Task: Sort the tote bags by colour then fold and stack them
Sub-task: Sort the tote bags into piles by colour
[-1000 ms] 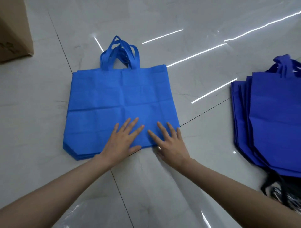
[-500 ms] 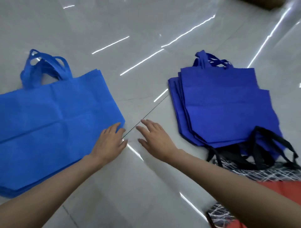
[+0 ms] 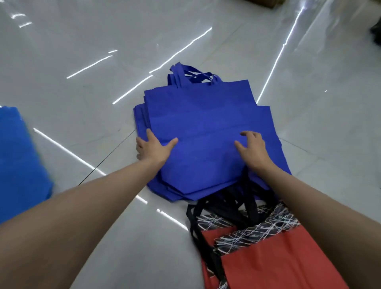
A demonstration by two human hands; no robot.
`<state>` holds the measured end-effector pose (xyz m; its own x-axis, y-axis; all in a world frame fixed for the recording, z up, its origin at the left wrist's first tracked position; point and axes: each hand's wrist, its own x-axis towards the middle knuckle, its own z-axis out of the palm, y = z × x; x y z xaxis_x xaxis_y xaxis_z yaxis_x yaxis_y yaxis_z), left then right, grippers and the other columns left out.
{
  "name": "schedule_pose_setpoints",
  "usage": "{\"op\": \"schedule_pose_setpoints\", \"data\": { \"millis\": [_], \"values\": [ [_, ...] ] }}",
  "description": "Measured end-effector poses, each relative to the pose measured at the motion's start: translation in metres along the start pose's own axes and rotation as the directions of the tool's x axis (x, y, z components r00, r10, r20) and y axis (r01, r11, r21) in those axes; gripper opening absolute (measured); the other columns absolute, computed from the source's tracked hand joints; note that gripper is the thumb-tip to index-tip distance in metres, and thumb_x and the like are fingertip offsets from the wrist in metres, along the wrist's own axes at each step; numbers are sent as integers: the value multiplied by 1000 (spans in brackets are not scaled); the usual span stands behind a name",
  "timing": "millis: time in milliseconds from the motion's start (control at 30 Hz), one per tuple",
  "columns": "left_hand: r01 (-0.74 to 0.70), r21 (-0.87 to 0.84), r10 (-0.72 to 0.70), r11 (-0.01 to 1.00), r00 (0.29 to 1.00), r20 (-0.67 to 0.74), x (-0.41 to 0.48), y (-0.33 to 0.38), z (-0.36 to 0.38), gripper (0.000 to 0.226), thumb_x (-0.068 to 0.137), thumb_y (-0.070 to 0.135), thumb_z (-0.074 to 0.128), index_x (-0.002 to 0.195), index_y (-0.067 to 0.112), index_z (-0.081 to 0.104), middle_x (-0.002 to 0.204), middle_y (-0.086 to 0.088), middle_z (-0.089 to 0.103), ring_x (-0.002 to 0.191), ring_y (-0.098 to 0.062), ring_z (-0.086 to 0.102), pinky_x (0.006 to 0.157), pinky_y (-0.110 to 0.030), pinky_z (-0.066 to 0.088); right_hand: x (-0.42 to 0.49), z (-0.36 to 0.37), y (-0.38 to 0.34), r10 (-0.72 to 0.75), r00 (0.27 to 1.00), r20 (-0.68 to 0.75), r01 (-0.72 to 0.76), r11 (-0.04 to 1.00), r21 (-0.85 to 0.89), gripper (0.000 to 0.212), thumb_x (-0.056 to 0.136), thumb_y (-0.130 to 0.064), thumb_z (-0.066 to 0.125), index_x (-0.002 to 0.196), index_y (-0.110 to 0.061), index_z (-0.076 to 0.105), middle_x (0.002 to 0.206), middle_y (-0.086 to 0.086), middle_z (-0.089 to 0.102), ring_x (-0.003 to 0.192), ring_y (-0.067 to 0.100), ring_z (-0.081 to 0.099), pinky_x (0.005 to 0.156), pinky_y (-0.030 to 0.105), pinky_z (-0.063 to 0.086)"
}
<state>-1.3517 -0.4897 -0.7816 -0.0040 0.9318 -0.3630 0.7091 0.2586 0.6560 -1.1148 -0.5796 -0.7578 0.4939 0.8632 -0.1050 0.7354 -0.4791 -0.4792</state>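
A stack of dark blue tote bags (image 3: 206, 123) lies flat on the floor in the middle, handles pointing away from me. My left hand (image 3: 153, 147) holds the stack's left edge, thumb on top and fingers at the side. My right hand (image 3: 252, 147) rests on the top bag right of centre, its fingers bent. A lighter blue stack of tote bags (image 3: 18, 156) lies at the left edge of view. Red tote bags (image 3: 274, 262) with black-and-white patterned trim and black handles lie near me, partly under the dark blue stack.
The glossy white tiled floor (image 3: 319, 123) reflects strip lights. A dark object (image 3: 376, 33) sits at the far right edge, and a brown box corner (image 3: 274, 2) shows at the top.
My view swung right from the light blue stack to the dark blue one. Both hands left the light blue bags, crossed the floor and landed on the dark blue stack.
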Motion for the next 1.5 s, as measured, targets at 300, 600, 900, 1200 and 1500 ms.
{"op": "schedule_pose_setpoints", "data": {
  "millis": [300, 600, 900, 1200, 1500],
  "values": [
    [185, -119, -206, 976, 958, -202, 43, -8, 21, 95, 73, 60, 67, 137, 1, 29, 139, -22, 31, 129, -37, 30, 103, -48, 30, 75, -27, 119, 515, 847, 130, -529, 796, 293, 90, 81, -68, 52, 148, -14, 23, 151, 11, 28, 135, 36, 31, 110, 49, 29],
    [6, -426, -39, 905, 997, -68, 80, -31, -17, 97, 46, 61, 79, 132, 31, 45, 134, 0, 47, 113, -24, 54, 96, -47, 47, 102, -3, 80, 270, 930, 248, -358, 810, 464, 37, 95, -30, 53, 127, -11, 56, 123, 4, 60, 100, 22, 60, 80, 28, 48],
    [-151, -439, 119, 886, 988, -101, 71, -77, -61, 81, 76, 13, 77, 142, 26, 32, 137, 4, 46, 117, -19, 50, 99, -40, 42, 67, 20, 33, -43, 943, 331, -133, 862, 489, 52, 89, -8, 52, 137, -26, 46, 130, -3, 56, 114, 19, 56, 103, 37, 43],
    [-84, 360, 206, 929, 927, -315, 44, -106, -123, 91, 77, 39, 73, 147, 12, 21, 152, -19, 16, 136, -39, 22, 111, -51, 21, -24, 79, -26, 147, 981, 128, -188, 886, 424, 66, 95, -40, 50, 147, -9, 23, 145, 13, 34, 130, 30, 40, 107, 45, 34],
    [-600, 599, 311, 531, 795, 521, -37, -113, -47, 87, 85, 64, 47, 148, 36, -5, 157, 0, -15, 144, -21, -10, 114, -53, 7, -110, 72, 30, -101, 995, -17, 89, 937, -337, 34, 99, -39, 38, 80, -12, 44, 77, 13, 61, 73, 36, 61, 57, 38, 39]
  ]
}}
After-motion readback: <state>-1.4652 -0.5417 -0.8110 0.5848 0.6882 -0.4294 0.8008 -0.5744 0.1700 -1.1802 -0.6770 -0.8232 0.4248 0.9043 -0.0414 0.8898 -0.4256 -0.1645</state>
